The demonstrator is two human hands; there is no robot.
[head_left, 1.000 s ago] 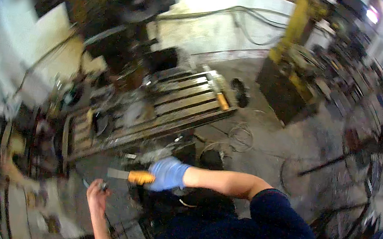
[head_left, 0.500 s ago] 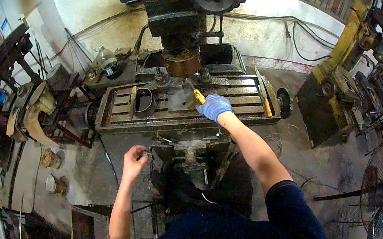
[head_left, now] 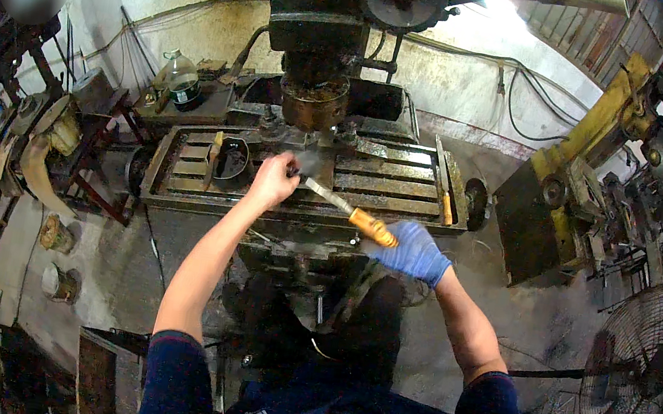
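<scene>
A worker steadies a file (head_left: pixel 331 199) two-handed over the slotted tabletop (head_left: pixel 403 185) of a milling machine (head_left: pixel 324 26). The gloved right hand (head_left: pixel 415 252) is closed on the orange handle, the bare left hand (head_left: pixel 273 181) pinches the tip, likely for even pressure. The file's long axis slants from lower right up-left, its tip just below the spindle.
</scene>
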